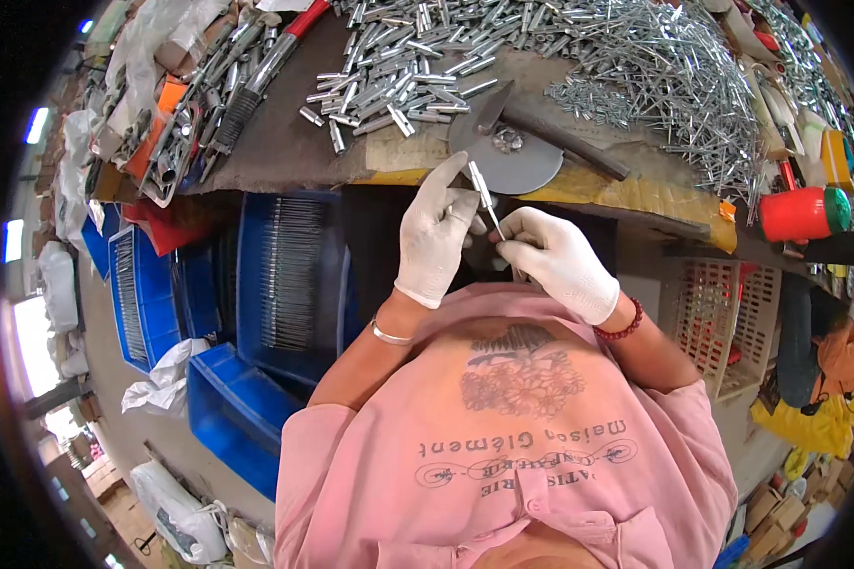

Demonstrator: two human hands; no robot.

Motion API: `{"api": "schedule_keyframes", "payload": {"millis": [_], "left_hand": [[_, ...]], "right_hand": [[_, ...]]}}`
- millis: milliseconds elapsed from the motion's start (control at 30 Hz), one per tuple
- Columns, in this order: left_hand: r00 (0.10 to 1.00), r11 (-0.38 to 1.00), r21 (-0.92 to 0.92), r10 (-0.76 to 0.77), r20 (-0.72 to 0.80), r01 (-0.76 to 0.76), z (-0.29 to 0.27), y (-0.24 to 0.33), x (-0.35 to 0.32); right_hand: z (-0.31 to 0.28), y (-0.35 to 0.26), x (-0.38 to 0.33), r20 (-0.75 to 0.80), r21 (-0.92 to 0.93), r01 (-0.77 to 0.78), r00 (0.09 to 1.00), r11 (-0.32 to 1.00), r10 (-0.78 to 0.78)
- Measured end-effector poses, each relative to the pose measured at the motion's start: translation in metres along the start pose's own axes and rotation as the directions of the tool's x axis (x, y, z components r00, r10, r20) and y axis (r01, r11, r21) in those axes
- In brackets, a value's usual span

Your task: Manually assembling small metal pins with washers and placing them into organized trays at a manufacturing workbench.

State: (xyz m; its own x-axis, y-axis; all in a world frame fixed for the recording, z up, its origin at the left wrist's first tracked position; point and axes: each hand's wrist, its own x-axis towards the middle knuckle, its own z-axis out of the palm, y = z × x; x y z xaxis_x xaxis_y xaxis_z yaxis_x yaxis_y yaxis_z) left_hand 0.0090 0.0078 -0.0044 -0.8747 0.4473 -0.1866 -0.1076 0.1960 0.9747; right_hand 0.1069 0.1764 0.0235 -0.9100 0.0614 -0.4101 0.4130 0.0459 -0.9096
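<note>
My left hand (pixel 433 237), in a white glove, is closed round a shiny metal sleeve (pixel 481 185) held at a slant before the bench edge. A thin metal rod (pixel 493 217) runs from the sleeve's lower end toward my gloved right hand (pixel 558 264), whose thumb and fingers pinch it. Whether the rod sits inside the sleeve I cannot tell. Just beyond my hands lies a round grey disc (pixel 536 174) bearing a small clump of metal pieces (pixel 508 140). A hammer (pixel 565 142) rests across that disc.
Loose metal sleeves (pixel 399 81) and a heap of thin metal rods (pixel 664 71) cover the bench. Blue bins (pixel 247 398) stand below left, some with rows of rods. A red bottle with a green cap (pixel 797 215) and a cream plastic basket (pixel 721 327) are at right.
</note>
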Motion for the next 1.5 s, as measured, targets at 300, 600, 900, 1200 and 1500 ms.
{"api": "schedule_keyframes", "payload": {"millis": [300, 600, 900, 1200, 1500], "left_hand": [[0.997, 0.918, -0.389, -0.079, 0.014, 0.078, -0.03, 0.0, -0.015], [0.757, 0.958, -0.209, -0.283, -0.588, 0.196, -0.207, -0.13, -0.072], [0.41, 0.735, 0.166, -0.164, -0.897, 0.658, -0.359, -0.314, -0.116], [0.375, 0.568, 0.303, -0.01, -0.927, 0.765, -0.353, -0.308, -0.107], [0.558, 0.699, 0.682, 0.661, -0.502, -0.214, -0.192, -0.031, 0.011]], "right_hand": [[0.028, -0.001, -0.002, 0.004, -0.186, 0.115, 0.993, 0.976, -0.116], [-0.005, -0.006, 0.004, -0.156, -0.167, 0.158, 0.97, 0.973, -0.185], [0.004, -0.007, 0.008, -0.16, -0.158, 0.131, 0.975, 0.979, -0.156], [-0.001, -0.003, 0.005, -0.146, -0.097, 0.134, 0.978, 0.986, -0.147], [-0.006, -0.012, 0.004, -0.107, -0.053, 0.055, 0.992, 0.997, -0.061]]}}
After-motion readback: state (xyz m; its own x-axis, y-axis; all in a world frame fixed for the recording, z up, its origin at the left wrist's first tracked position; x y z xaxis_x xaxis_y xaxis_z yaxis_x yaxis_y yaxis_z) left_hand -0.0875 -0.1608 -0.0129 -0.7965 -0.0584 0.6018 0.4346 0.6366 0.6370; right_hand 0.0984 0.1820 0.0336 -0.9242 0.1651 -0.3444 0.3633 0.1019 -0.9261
